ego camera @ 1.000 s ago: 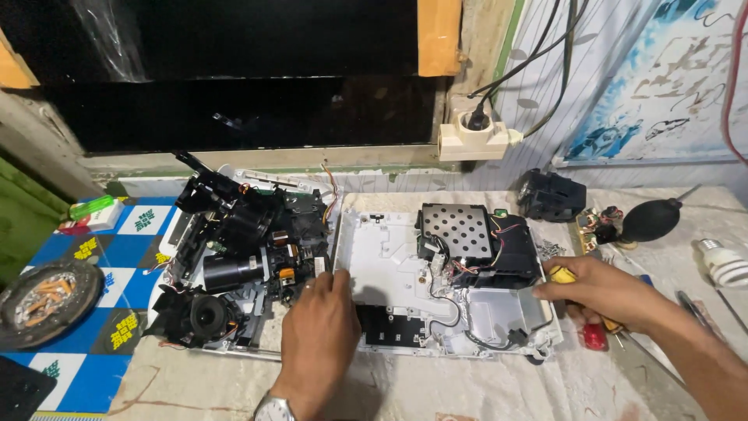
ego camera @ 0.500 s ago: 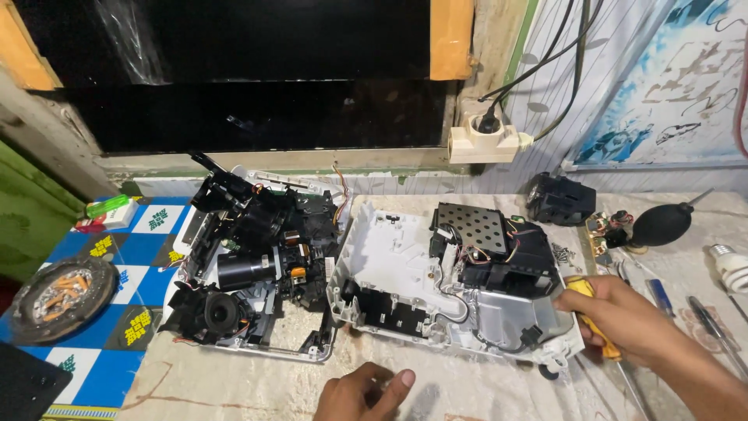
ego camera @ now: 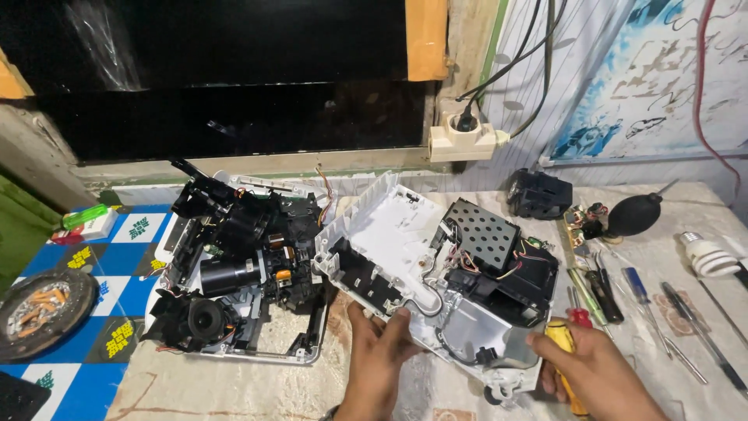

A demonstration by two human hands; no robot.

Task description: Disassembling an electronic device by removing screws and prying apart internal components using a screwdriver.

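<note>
A dark, glossy black window pane [ego camera: 234,70] fills the ten to twelve o'clock area, framed by a yellowish wooden upright [ego camera: 426,39] at twelve o'clock. A cream wall socket block [ego camera: 466,139] with black cables sits just right of it. At two o'clock hangs a pale wall sheet with blue painted figures [ego camera: 623,78]. A beige cloth-covered worktable [ego camera: 234,390] spans the lower half, a blue-and-white checkered mat [ego camera: 78,366] at eight o'clock.

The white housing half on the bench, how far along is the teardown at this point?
Done: the device is split open, and the black optics assembly sits exposed in its own tray beside the white housing half. In hand: the left hand tilts that half up by its near edge, while the right hand grips a yellow-handled screwdriver. Left: the perforated metal cover and wiring are mounted inside.
</note>
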